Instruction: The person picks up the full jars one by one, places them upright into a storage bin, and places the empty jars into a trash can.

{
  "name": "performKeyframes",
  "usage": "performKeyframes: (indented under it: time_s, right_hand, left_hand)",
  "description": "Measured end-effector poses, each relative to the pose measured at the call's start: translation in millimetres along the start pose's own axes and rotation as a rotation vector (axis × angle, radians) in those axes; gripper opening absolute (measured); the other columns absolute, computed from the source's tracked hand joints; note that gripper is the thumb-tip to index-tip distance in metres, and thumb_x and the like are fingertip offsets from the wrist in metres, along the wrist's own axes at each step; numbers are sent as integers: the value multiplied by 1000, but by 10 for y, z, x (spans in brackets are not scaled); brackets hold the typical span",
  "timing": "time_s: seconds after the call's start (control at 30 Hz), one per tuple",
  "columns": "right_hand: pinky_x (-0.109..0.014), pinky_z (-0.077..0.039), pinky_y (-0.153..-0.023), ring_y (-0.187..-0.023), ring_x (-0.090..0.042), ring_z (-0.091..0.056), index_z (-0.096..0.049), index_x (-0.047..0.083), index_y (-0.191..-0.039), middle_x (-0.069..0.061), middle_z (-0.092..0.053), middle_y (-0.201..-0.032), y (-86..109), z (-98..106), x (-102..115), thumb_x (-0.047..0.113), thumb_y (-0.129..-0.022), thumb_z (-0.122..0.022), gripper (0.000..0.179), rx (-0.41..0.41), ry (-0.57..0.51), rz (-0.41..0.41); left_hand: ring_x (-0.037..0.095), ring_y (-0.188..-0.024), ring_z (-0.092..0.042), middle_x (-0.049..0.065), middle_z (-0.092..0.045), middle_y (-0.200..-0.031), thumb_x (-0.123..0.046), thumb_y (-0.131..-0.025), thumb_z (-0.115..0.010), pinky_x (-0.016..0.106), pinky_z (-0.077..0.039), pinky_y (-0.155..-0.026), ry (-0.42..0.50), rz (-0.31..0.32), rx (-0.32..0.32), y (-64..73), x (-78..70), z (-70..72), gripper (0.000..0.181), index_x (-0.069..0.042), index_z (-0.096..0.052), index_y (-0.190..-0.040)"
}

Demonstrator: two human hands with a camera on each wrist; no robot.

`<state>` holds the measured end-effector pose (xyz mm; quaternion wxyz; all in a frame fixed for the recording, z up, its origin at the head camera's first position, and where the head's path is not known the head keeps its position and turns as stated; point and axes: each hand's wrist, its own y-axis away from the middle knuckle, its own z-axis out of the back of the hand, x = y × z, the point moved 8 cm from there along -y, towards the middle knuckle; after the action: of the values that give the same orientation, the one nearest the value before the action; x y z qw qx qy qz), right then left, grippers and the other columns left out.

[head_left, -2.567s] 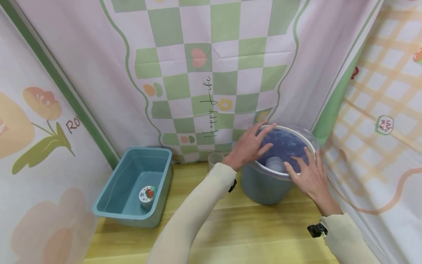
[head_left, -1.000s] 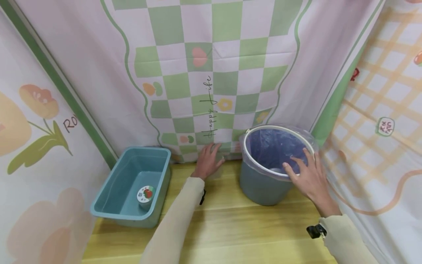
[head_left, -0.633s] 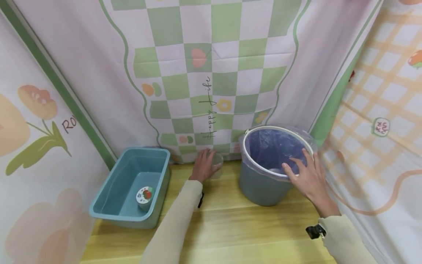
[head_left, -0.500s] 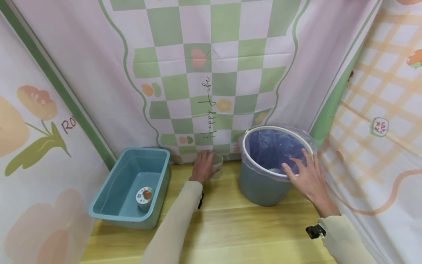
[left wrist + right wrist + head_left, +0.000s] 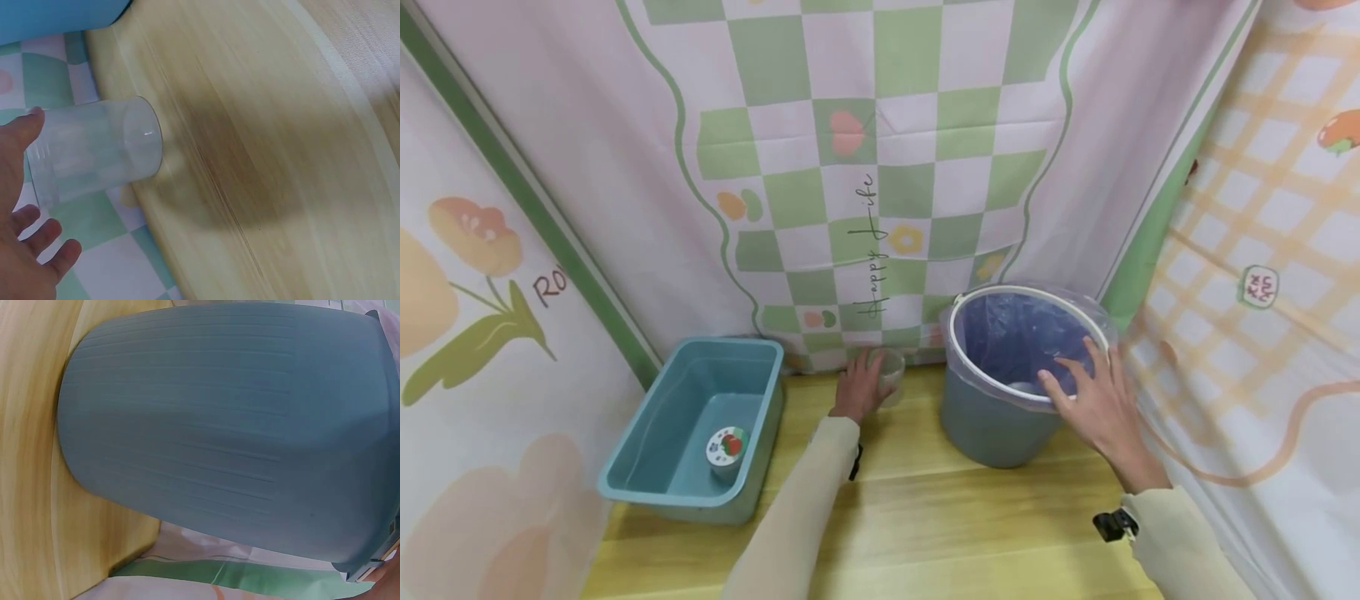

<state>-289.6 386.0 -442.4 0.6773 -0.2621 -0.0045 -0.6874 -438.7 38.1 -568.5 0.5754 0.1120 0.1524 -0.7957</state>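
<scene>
My left hand (image 5: 855,390) is at a clear plastic jar (image 5: 891,373) near the table's back edge. In the left wrist view the thumb overlaps the upper rim end of the jar (image 5: 94,150), while the other visible fingers (image 5: 62,257) are spread below, apart from its wall. My right hand (image 5: 1101,408) rests with spread fingers at the right side of the rim of a grey-blue bin (image 5: 992,433). A clear plastic bag (image 5: 1000,325) lines the bin under a white ring. Low inside it, something whitish (image 5: 1024,387) is mostly hidden.
A blue plastic basin (image 5: 741,341) stands on the left of the wooden table (image 5: 925,533). In it is a small round tub (image 5: 726,447) with a strawberry-printed lid. Patterned curtains (image 5: 902,125) enclose the back and sides.
My left hand has left the bin rim and moved left to the clear jar. The whitish thing in the bin shows less than before. The right hand has stayed at the rim.
</scene>
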Motion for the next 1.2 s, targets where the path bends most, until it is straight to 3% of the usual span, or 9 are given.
performKeyframes:
  time_s: [0.57,0.97,1.2]
  right_hand:
    - [-91,-14,-116,-164,-59,-6,-68,4,-141,-30,-26,-175,-5,42,-12,59,-110,-52,65,-24,14,4]
    - [-91,-13,-117,-165,-59,-4,-67,3,-142,-29,-23,-177,11,14,25,60,-110,-51,67,1,14,-4]
    - [-90,-12,-118,-165,-59,-4,-67,4,-143,-29,-23,-177,19,11,24,60,-110,-51,67,3,15,-8]
  left_hand:
    - [45,-148,-50,21,-44,-167,-42,-104,-75,63,-50,-116,2,-24,-39,8,-8,2,68,-23,-47,-163]
    - [44,-141,-54,21,-54,-157,-38,-103,-77,65,-50,-111,123,-13,-155,54,34,24,55,-16,-58,-150]
    - [41,-136,-57,18,-57,-154,-41,-103,-76,61,-52,-109,91,16,-163,54,26,-7,53,-18,-58,-147]
